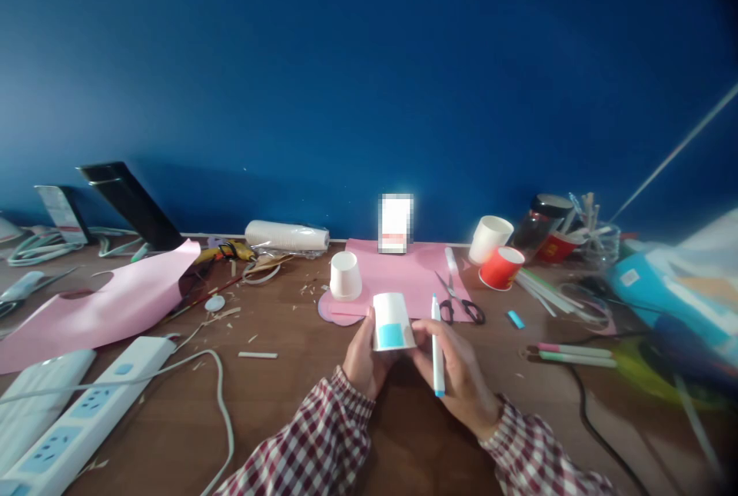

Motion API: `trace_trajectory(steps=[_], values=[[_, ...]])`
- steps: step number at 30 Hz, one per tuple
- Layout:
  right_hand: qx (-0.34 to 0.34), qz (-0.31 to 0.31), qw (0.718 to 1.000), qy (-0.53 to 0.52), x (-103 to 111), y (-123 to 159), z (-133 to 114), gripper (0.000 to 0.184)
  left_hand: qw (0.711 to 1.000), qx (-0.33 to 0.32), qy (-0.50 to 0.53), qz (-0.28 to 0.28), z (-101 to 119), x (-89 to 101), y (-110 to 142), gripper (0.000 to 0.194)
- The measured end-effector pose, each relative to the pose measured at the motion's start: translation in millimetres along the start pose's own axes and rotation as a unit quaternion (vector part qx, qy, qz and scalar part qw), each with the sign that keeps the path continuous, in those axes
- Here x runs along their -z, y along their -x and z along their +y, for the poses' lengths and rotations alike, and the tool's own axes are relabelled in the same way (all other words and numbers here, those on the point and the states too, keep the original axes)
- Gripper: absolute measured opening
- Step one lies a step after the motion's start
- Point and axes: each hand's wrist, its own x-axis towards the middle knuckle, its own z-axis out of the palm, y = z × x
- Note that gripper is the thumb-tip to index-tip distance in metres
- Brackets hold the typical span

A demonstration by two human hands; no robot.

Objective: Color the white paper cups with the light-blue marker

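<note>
Between my hands is a white paper cup (390, 307), upside down, with a blue rectangle coloured on its side near the rim. My left hand (364, 357) is closed around the cup's left side. Held in my right hand (455, 369) is a white marker (437, 350) with a blue end, its tip pointing up; these fingers also touch the cup's lower right edge. Just beyond, another white paper cup (345, 277) stands upside down by the pink sheet (386, 273). Black-handled scissors (461, 302) lie on that sheet, and a small blue cap (515, 319) rests to the right.
A red paper cup (501, 268) and a white cup (490, 238) stand right of the sheet. Two markers (576, 354) lie further right. At left are a power strip (86, 411), its cable and cut pink paper (121, 300). Wrapped stacked cups (285, 236) lie near the wall.
</note>
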Motion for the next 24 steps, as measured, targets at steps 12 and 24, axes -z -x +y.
trace_trajectory(steps=[12, 24], values=[[-0.125, 0.133, 0.976, -0.117, -1, -19, 6, 0.027, 0.999, -0.026, -0.005, 0.039, 3, -4.2, -6, 0.047], [-0.065, 0.153, 0.985, -0.05, 6, -13, 15, 0.01, 0.997, -0.012, 0.012, 0.073, 3, -9.3, -7, 0.033]])
